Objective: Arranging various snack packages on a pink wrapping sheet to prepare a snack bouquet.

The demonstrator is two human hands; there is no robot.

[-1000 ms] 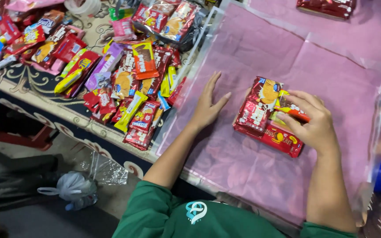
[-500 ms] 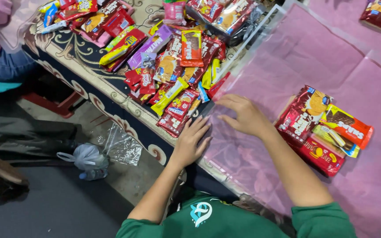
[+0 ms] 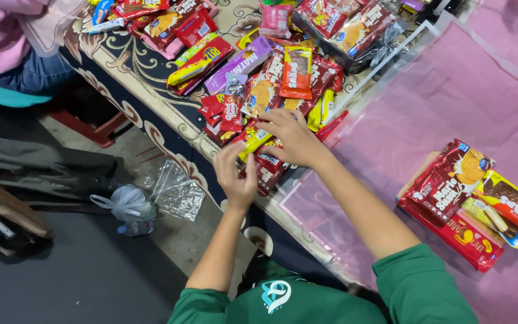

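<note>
- Pink plastic sheet (image 3: 451, 102) covers the right part of the table; a small stack of snack packets (image 3: 466, 204) lies on it, well apart from both hands.
- Loose heap of snack packets (image 3: 271, 78) sits on the patterned tablecloth (image 3: 151, 66), to the left of the sheet, running up to the table's near edge.
- Right hand (image 3: 295, 139) rests on the near end of the heap, fingers curled down onto a yellow packet (image 3: 252, 139) and the red ones beside it. Whether it has the yellow packet pinched or only pressed, I cannot tell.
- Left hand (image 3: 235, 174) is at the table edge just beside the right hand, fingers bent against a dark red packet (image 3: 268, 171). Its grip is hidden behind the back of the hand.
- Judgement: the step in hand looks like picking packets out of the heap. To do it well, take one packet at a time by its flat sealed end, not by the middle, so the contents are not crushed.
- Judgement: the near packets overhang the edge; steadying them with the left hand while the right lifts should keep neighbours from sliding to the floor.
- A clear plastic bag (image 3: 178, 193) and a knotted grey one (image 3: 128, 203) lie on the floor below.
</note>
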